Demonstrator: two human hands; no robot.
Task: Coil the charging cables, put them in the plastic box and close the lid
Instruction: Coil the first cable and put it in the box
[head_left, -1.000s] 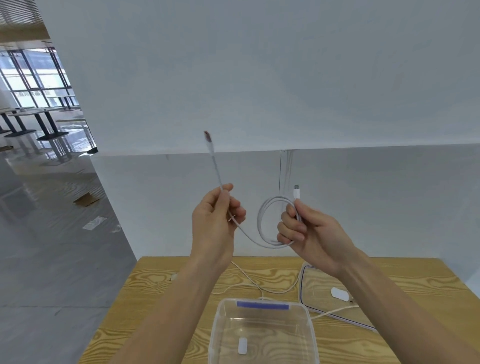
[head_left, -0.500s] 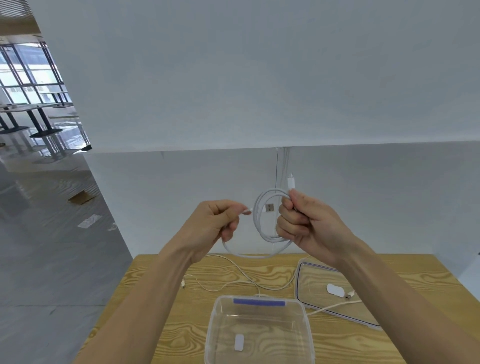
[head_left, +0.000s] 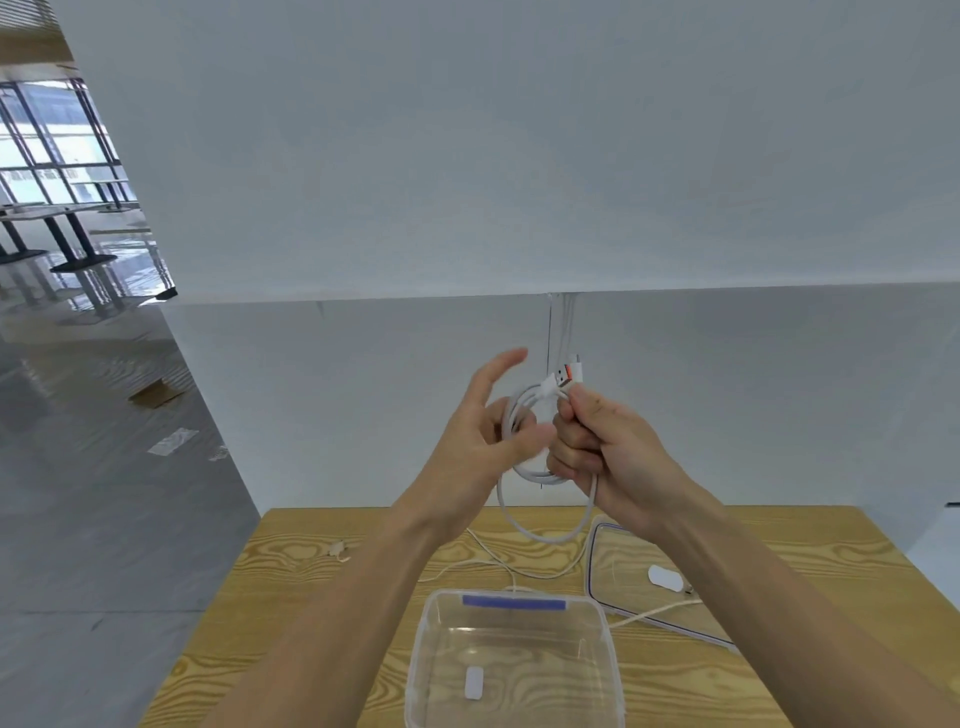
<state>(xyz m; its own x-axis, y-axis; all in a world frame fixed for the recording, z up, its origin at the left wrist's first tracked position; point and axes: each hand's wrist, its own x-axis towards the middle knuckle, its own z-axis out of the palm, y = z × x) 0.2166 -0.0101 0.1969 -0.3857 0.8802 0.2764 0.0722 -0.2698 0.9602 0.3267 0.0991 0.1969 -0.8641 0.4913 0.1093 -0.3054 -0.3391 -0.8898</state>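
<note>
Both hands are raised above the desk (head_left: 311, 597): the white charging cable (head_left: 524, 415) is gripped as a coil in the closed right hand (head_left: 608, 457), its two plugs pointing up past the knuckles, while the left hand (head_left: 483, 441) is spread open just beside the coil, thumb against the loops. One slack loop is left hanging below the hands, a second cable (head_left: 519, 566) lies loose on the desk, and the plastic box (head_left: 608, 654) stands open beside its lid (head_left: 613, 561).
</note>
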